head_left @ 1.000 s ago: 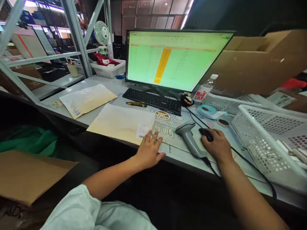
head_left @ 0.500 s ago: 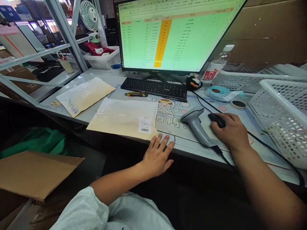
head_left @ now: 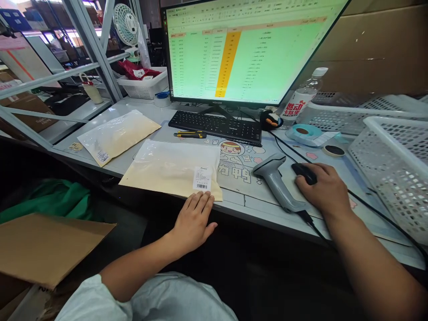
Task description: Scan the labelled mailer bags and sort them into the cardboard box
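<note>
My right hand [head_left: 323,187] is wrapped over a black computer mouse [head_left: 304,173] on the desk mat. Fingers stretched out, my left hand [head_left: 194,218] rests its fingertips on the lower edge of a cream plastic-wrapped package [head_left: 167,167], just below its barcode label [head_left: 202,179]. A second such package [head_left: 118,133] lies behind it to the left. Between my hands a grey barcode scanner [head_left: 279,183] lies on its side, its cable running off the desk's front edge. The monitor [head_left: 200,62] shows a spreadsheet with an orange column.
A black keyboard [head_left: 216,126] sits below the monitor, with a yellow-black utility knife [head_left: 190,134] before it. On the right are a bottle [head_left: 301,98], a blue tape roll [head_left: 304,132] and a white basket [head_left: 391,165]. A cardboard flap [head_left: 53,249] juts up at lower left.
My left hand has slid left along the desk edge, from the package's right corner to below its label. My right hand stays on the mouse. The view has shifted slightly.
</note>
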`<state>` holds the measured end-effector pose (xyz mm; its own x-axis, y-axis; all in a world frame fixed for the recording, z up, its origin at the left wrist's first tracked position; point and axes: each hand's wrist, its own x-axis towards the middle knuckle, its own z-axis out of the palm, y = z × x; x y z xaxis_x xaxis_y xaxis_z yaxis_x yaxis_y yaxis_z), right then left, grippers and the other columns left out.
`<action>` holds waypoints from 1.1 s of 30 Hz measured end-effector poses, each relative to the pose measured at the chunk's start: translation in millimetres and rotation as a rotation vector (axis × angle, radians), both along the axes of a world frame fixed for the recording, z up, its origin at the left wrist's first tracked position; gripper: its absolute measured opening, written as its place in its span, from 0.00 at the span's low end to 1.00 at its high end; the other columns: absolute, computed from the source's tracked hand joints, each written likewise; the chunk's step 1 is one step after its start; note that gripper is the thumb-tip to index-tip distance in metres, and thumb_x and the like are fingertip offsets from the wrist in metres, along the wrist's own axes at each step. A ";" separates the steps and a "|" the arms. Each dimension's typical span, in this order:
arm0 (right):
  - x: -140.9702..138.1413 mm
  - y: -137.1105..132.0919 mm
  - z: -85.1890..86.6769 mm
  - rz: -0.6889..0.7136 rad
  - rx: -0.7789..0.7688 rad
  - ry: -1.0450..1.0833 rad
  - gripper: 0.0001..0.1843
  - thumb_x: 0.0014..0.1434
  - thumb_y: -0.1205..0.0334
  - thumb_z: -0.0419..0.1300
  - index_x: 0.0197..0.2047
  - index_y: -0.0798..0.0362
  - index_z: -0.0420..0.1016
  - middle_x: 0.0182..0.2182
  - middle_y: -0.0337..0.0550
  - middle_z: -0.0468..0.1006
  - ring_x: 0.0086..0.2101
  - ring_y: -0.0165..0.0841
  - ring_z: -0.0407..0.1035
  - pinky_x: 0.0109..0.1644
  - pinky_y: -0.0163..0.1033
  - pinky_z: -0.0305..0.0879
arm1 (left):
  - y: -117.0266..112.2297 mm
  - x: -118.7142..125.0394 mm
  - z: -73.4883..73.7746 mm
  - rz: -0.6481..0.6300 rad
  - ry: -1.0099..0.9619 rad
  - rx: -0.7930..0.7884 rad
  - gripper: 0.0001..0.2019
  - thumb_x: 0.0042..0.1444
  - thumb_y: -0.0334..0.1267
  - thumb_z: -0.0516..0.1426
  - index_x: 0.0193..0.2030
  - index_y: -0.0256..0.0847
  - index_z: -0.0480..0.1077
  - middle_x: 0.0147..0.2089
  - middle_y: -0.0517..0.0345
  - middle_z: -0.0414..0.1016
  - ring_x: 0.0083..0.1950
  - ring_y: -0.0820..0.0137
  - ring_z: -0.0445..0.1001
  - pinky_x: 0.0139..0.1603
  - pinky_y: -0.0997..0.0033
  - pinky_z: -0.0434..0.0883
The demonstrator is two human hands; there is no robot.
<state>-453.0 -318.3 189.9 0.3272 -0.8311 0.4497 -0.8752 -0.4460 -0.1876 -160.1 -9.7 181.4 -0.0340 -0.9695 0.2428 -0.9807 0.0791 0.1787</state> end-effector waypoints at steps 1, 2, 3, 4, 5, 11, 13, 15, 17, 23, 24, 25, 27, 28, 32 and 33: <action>-0.3 -0.5 -0.6 -0.002 0.000 -0.001 0.29 0.70 0.47 0.52 0.65 0.55 0.74 0.61 0.57 0.71 0.59 0.44 0.66 0.60 0.44 0.63 | -0.4 -0.2 -1.4 0.002 -0.007 0.001 0.35 0.71 0.50 0.55 0.77 0.30 0.57 0.78 0.44 0.57 0.78 0.53 0.57 0.79 0.52 0.55; -0.4 -0.9 -1.2 -0.003 -0.001 -0.003 0.29 0.70 0.47 0.52 0.65 0.55 0.74 0.61 0.57 0.71 0.59 0.44 0.66 0.60 0.45 0.63 | -0.8 -0.3 -2.1 0.002 -0.012 0.001 0.35 0.71 0.51 0.55 0.77 0.30 0.57 0.78 0.44 0.58 0.77 0.53 0.57 0.80 0.52 0.54; -0.6 -1.3 -1.8 -0.004 -0.002 -0.004 0.29 0.70 0.47 0.52 0.65 0.55 0.74 0.61 0.57 0.71 0.59 0.44 0.67 0.60 0.45 0.63 | -1.1 -0.3 -2.1 0.000 -0.015 0.001 0.35 0.71 0.51 0.55 0.77 0.30 0.57 0.78 0.43 0.58 0.77 0.53 0.57 0.80 0.52 0.54; -0.6 -1.6 -2.2 -0.005 -0.005 -0.006 0.29 0.69 0.47 0.52 0.65 0.55 0.74 0.62 0.57 0.71 0.59 0.44 0.67 0.60 0.45 0.63 | -1.3 -0.2 -1.9 -0.002 -0.017 0.001 0.36 0.71 0.51 0.55 0.77 0.30 0.56 0.78 0.43 0.58 0.77 0.53 0.57 0.80 0.52 0.53; -0.5 -1.7 -2.3 -0.005 -0.007 -0.007 0.29 0.69 0.47 0.53 0.65 0.55 0.74 0.62 0.57 0.71 0.59 0.45 0.67 0.60 0.46 0.64 | -1.3 -0.1 -1.6 -0.004 -0.018 0.002 0.36 0.70 0.51 0.56 0.77 0.30 0.56 0.78 0.43 0.57 0.77 0.52 0.57 0.80 0.51 0.52; 1.2 -0.2 0.6 0.003 0.003 -0.023 0.31 0.68 0.46 0.52 0.64 0.57 0.75 0.61 0.58 0.71 0.59 0.47 0.67 0.63 0.48 0.65 | -0.3 -1.0 -1.7 0.004 0.008 0.015 0.36 0.70 0.52 0.55 0.77 0.30 0.56 0.78 0.43 0.57 0.78 0.49 0.54 0.81 0.49 0.51; 1.2 -0.1 1.9 -0.010 0.024 -0.022 0.31 0.68 0.45 0.52 0.64 0.56 0.75 0.62 0.58 0.71 0.59 0.48 0.68 0.62 0.50 0.66 | 0.2 -1.9 -2.0 0.004 0.015 0.012 0.36 0.70 0.51 0.55 0.77 0.30 0.56 0.79 0.43 0.56 0.79 0.49 0.53 0.81 0.49 0.51; 0.3 -0.6 2.4 -0.019 0.034 -0.023 0.31 0.67 0.45 0.52 0.64 0.54 0.74 0.62 0.57 0.70 0.59 0.50 0.68 0.62 0.51 0.67 | 0.7 -3.0 -2.6 0.005 0.021 0.008 0.36 0.71 0.51 0.55 0.77 0.30 0.56 0.79 0.43 0.56 0.80 0.49 0.52 0.81 0.49 0.51; -1.5 -2.3 1.5 -0.015 0.022 -0.034 0.29 0.66 0.45 0.51 0.63 0.51 0.74 0.62 0.54 0.71 0.59 0.49 0.69 0.61 0.51 0.69 | 1.0 -3.8 -4.1 0.010 0.028 -0.003 0.36 0.71 0.52 0.54 0.77 0.31 0.56 0.79 0.44 0.56 0.79 0.50 0.53 0.81 0.49 0.53; -8.7 -17.2 -7.4 0.004 -0.018 -0.060 0.30 0.62 0.43 0.50 0.60 0.49 0.75 0.60 0.52 0.72 0.55 0.52 0.72 0.57 0.56 0.74 | -1.5 -3.6 -13.7 0.008 0.026 -0.055 0.36 0.70 0.55 0.53 0.78 0.34 0.56 0.80 0.47 0.54 0.79 0.50 0.54 0.79 0.49 0.60; -9.8 -19.6 -8.8 0.009 -0.023 -0.061 0.31 0.62 0.43 0.49 0.60 0.50 0.75 0.60 0.53 0.73 0.54 0.53 0.73 0.57 0.57 0.74 | -2.0 -3.3 -15.3 0.008 0.025 -0.060 0.36 0.70 0.53 0.54 0.78 0.35 0.56 0.80 0.47 0.53 0.80 0.50 0.54 0.78 0.48 0.60; -10.8 -21.5 -9.9 0.014 -0.028 -0.063 0.31 0.62 0.43 0.49 0.60 0.51 0.75 0.59 0.54 0.73 0.53 0.54 0.73 0.56 0.59 0.74 | -2.6 -3.0 -16.8 0.010 0.029 -0.060 0.36 0.69 0.52 0.55 0.78 0.36 0.56 0.80 0.48 0.52 0.80 0.50 0.54 0.78 0.48 0.61; -12.8 -24.0 -11.7 0.022 -0.035 -0.062 0.32 0.62 0.43 0.49 0.59 0.51 0.76 0.59 0.54 0.73 0.52 0.54 0.74 0.55 0.59 0.75 | -3.7 -2.2 -19.9 0.013 0.039 -0.058 0.37 0.67 0.49 0.58 0.78 0.37 0.56 0.80 0.50 0.51 0.79 0.50 0.54 0.78 0.47 0.61; -13.6 -24.8 -12.5 0.021 -0.038 -0.059 0.32 0.62 0.43 0.49 0.59 0.51 0.76 0.59 0.54 0.73 0.52 0.53 0.74 0.54 0.59 0.75 | -4.4 -1.7 -21.6 0.011 0.043 -0.056 0.37 0.66 0.48 0.59 0.78 0.38 0.56 0.80 0.51 0.51 0.79 0.50 0.55 0.78 0.47 0.62; -16.5 -27.2 -14.6 0.014 -0.035 -0.050 0.32 0.63 0.41 0.48 0.60 0.48 0.77 0.59 0.51 0.73 0.51 0.51 0.75 0.52 0.56 0.77 | -7.5 0.0 -30.0 -0.002 0.040 -0.066 0.40 0.63 0.47 0.61 0.79 0.38 0.56 0.80 0.51 0.50 0.79 0.49 0.55 0.78 0.47 0.63; -17.0 -27.9 -14.9 0.014 -0.034 -0.049 0.32 0.63 0.40 0.47 0.60 0.48 0.77 0.59 0.50 0.73 0.51 0.50 0.75 0.51 0.55 0.77 | -8.2 0.4 -32.1 -0.004 0.036 -0.072 0.40 0.62 0.47 0.61 0.79 0.38 0.56 0.80 0.51 0.50 0.79 0.49 0.55 0.78 0.48 0.63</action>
<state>-470.0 -346.1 175.0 0.3154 -0.8105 0.4936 -0.8590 -0.4649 -0.2143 -159.7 -17.9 149.3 -0.0273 -0.9494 0.3127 -0.9733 0.0965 0.2080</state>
